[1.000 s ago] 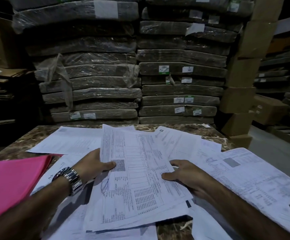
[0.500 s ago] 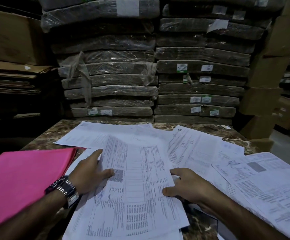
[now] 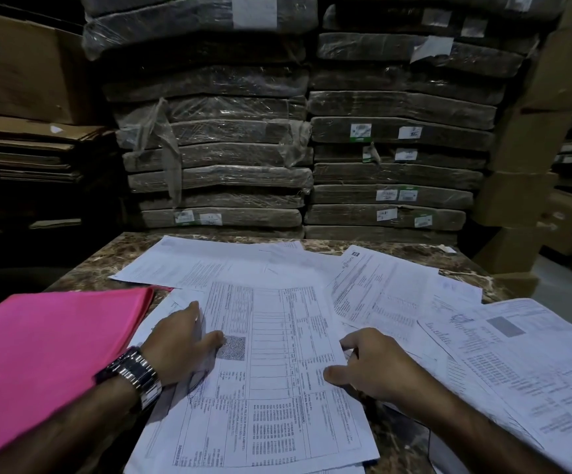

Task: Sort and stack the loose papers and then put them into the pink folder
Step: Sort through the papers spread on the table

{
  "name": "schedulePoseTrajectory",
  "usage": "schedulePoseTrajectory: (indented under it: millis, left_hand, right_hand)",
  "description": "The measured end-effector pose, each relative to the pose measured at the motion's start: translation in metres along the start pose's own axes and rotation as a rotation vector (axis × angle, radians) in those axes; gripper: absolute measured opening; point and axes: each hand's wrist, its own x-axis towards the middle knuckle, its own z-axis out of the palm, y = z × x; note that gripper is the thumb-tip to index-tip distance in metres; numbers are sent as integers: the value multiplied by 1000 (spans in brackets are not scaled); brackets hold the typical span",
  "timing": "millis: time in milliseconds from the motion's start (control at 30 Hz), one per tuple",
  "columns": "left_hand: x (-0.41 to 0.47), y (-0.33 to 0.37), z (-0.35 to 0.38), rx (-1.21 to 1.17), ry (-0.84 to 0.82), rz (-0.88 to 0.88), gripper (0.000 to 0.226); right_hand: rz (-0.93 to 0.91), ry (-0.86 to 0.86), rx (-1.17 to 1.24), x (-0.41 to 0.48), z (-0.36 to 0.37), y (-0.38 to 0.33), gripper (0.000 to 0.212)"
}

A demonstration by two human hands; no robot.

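L hand [image 3: 182,340] presses flat on the top sheet [image 3: 277,371], fingers straight. R hand [image 3: 370,364] pinches its right edge, thumb on top. Thin printed papers [image 3: 397,295] w/ tables are fanned over the brown marbled tabletop [image 3: 414,256]. Matte pink folder [image 3: 45,354] lies just left of my wrist. Plastic-wrapped flat bundles [image 3: 216,155] are stacked behind, cardboard boxes [image 3: 524,138] at right.

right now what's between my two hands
One printed sheet, lying on the other papers: the left hand presses its left side, the right hand touches its right edge. Shown in the head view.
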Motion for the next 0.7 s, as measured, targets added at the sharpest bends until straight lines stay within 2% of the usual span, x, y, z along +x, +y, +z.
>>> schedulePoseTrajectory:
  millis: [100, 167, 233, 367, 467, 600, 700]
  left_hand:
    - [-1, -2, 2, -118, 0, -1, 22]
    - [-3, -3, 5, -181, 3, -7, 25]
    - [-5, -5, 7, -188, 11, -5, 29]
    - [-9, -12, 10, 27, 0, -72, 31]
    - [-11, -11, 11, 92, -55, -62, 35]
    - [-11, -6, 6, 45, -119, -41, 38]
    - [-11, -4, 0, -7, -121, -16, 36]
  right_hand:
    - [-15, 40, -71, -1, 4, -3, 19]
    - [-6, 48, -138, -3, 6, -5, 34]
    - [-7, 75, -158, -4, 4, -6, 35]
    - [12, 103, -140, -9, 2, -8, 43]
    - [10, 107, -127, -9, 7, -11, 37]
    - [38, 78, -30, -8, 6, -16, 28]
    - [85, 55, 159, -7, 1, -12, 36]
